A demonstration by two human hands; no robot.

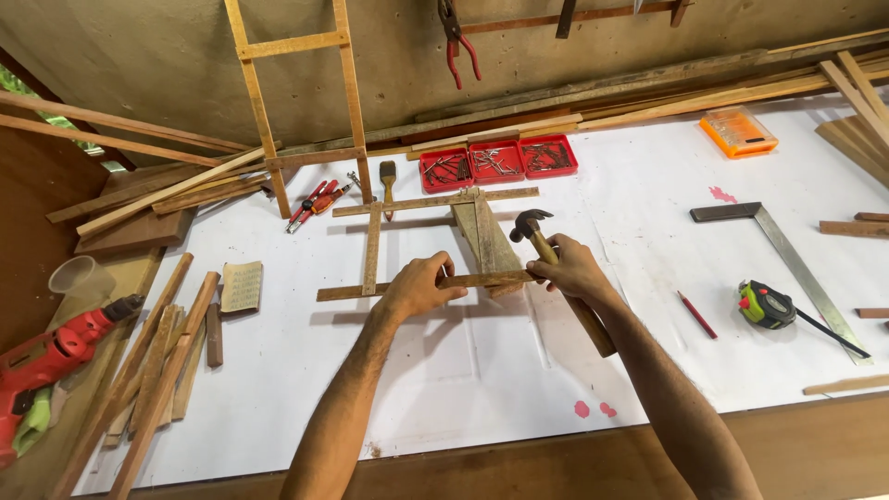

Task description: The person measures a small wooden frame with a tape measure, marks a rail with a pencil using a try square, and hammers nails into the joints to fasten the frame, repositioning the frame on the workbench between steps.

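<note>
We hold a small frame of thin wooden slats (435,243) flat on the white surface (463,370). Our left hand (419,287) presses its nearest cross slat (370,291), fingers (444,274) curled together over the top edge of that slat. Our right hand (572,268) is closed around the handle of a claw hammer (556,268), fingers clamped on the wood just below the dark head, which hangs over the slat's right end. The handle runs back past our wrist toward us.

Beyond the fingers lie the frame's upright slats and its far cross slat, then a paintbrush (387,176), three red trays of nails (498,162) and red-handled pliers (313,202). A slat ladder frame (301,102) leans on the concrete wall, where another pair of red pliers (456,42) hangs. Long timber strips (648,97) lie along the wall's foot.

Right of the hammer hand lie a red pencil (696,315), a tape measure (767,306), a try square (787,259) and an orange box (738,131). Left of the other hand sit a sandpaper sheet (242,285), loose wood strips (157,370) and a red power drill (56,356) off the surface's left edge.

The widest open stretch of white surface lies between the frame and the near wooden edge (556,454), under our forearms.
</note>
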